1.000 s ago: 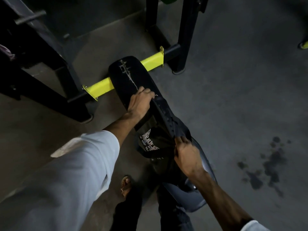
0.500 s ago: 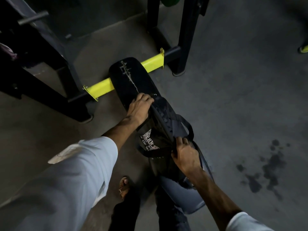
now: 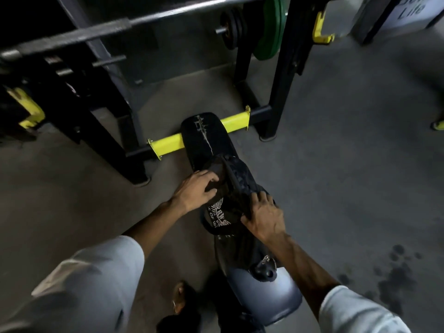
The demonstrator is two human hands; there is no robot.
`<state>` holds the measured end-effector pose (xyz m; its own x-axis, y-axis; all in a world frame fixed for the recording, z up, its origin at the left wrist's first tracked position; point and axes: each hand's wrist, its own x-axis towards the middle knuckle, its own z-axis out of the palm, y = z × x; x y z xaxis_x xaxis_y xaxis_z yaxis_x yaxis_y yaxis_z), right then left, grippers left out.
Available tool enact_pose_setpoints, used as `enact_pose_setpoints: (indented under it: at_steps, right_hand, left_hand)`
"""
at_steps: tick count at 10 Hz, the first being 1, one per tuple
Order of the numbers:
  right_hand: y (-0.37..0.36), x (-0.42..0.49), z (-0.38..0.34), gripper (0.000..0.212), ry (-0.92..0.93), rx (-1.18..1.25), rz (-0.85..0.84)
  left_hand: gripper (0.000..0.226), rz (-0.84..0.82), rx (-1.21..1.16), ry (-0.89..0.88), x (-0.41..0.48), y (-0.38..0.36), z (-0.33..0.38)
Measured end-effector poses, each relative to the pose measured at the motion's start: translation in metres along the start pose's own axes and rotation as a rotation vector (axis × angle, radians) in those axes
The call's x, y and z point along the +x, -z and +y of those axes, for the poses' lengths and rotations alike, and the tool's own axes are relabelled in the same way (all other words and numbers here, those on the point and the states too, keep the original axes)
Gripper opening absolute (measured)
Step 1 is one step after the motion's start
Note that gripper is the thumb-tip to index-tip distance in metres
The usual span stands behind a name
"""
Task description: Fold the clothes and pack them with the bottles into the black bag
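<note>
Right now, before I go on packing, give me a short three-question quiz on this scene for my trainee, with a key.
1. True or false: the left hand and the right hand both grip the black bag.
2. The black bag lies on: A) the floor, B) the bench pad, C) the yellow crossbar.
3. What colour is the large weight plate on the barbell beyond the bench pad?

Key: 1 true; 2 B; 3 green.
</note>
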<state>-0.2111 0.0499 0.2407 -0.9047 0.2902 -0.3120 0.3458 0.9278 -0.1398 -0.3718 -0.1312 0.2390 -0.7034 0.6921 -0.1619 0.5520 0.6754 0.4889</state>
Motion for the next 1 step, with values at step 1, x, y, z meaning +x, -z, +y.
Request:
enact_pose_setpoints:
  at_steps: [1]
  right_hand:
    - [0.0359,-0.0021,-0.0040,0.059,0.121,0.082,-0.035]
  left_hand:
    - [0.031,0.054,-0.060,0.012,-0.0310,0.0272,0.0073]
